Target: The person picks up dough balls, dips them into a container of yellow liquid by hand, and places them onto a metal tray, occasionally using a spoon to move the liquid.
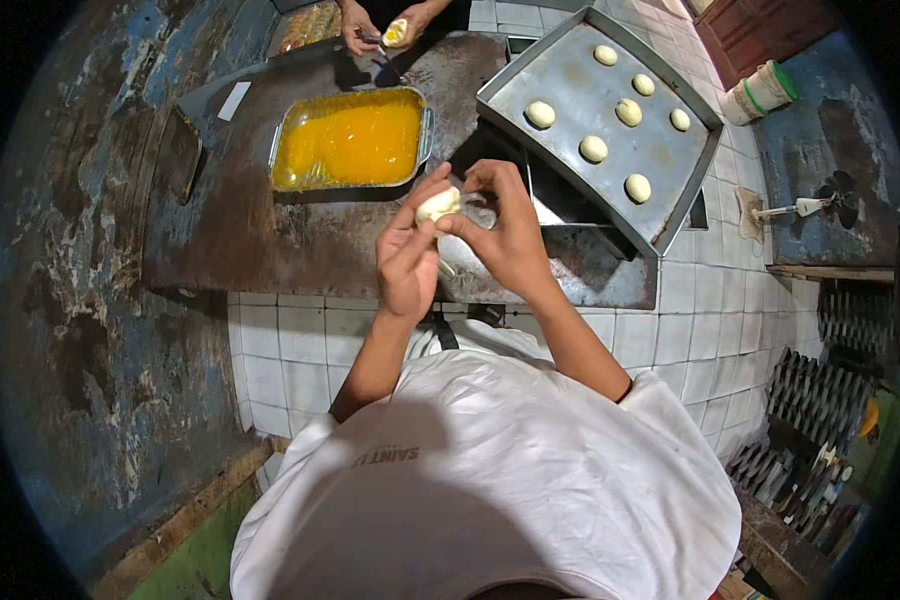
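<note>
A small pale dough ball [438,205] is held up over the dark table's near part. My left hand [407,250] cups it from the left with curled fingers. From the right, the thumb of my right hand [505,225] presses against it, the other fingers bent above. Just beyond lies a glass dish [422,150] with a yellow-orange filling [355,140]. To the right, a large metal tray [570,95] bears several round dough balls [593,149], spaced apart.
Across the table [220,230], a co-worker's hands [362,25] hold an opened dough piece [396,33] with yellow filling and a utensil [382,62]. A white strip [234,101] lies at the far left. At right stand a white bucket [760,92] with green lid and a small fan [838,200].
</note>
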`<state>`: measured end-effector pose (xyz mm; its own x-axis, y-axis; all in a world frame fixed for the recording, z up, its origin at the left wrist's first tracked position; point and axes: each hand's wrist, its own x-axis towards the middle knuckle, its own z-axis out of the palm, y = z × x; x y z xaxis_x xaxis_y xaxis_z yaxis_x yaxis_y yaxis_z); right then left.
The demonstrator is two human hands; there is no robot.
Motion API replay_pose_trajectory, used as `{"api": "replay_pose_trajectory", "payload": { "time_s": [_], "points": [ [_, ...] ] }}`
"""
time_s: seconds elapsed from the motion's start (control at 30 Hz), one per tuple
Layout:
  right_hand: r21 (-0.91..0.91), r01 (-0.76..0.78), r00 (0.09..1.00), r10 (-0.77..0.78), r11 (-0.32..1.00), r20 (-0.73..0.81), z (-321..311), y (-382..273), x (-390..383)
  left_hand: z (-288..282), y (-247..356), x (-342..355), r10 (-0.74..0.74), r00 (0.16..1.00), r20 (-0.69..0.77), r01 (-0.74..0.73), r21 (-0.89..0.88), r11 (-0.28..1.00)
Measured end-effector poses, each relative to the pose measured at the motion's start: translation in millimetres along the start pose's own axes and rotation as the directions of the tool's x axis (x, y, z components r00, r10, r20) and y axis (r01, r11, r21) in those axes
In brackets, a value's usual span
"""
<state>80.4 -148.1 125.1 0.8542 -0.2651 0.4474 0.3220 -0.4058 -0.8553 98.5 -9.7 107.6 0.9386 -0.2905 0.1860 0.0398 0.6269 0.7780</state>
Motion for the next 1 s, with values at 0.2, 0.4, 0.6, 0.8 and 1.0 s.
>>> {"api": "replay_pose_trajectory", "payload": {
  "time_s": [0.2, 0.4, 0.6, 0.8, 1.0],
  "points": [
    [0.129, -0.198, 0.977, 0.185, 0.972, 0.108, 21.8, -19.6, 3.7, -17.1, 5.5, 10.5, -0.136, 0.958, -0.254, 0.102, -0.140, 0.985],
    [-0.174, 0.056, 0.997, -0.045, 0.983, 0.068, 58.4, -34.0, 3.4, -34.4, 33.5, 25.4, -0.065, 0.970, -0.236, 0.025, -0.167, 0.986],
    [0.116, -0.197, 0.980, 0.194, 0.973, 0.041, 82.7, -48.5, 27.0, -58.0, 55.7, 29.6, -0.024, 0.995, -0.095, 0.013, -0.115, 0.993],
    [0.012, -0.231, 0.973, 0.231, 0.973, 0.013, 111.1, -43.4, 12.8, -100.2, 70.1, 30.9, -0.325, 0.940, -0.107, 0.301, -0.195, 0.934],
    [-0.309, 0.037, 0.996, -0.010, 0.950, 0.089, 128.4, -34.8, -3.7, -124.3, 63.0, 29.1, -0.439, 0.872, -0.218, 0.411, -0.160, 0.897]
  ]
}}
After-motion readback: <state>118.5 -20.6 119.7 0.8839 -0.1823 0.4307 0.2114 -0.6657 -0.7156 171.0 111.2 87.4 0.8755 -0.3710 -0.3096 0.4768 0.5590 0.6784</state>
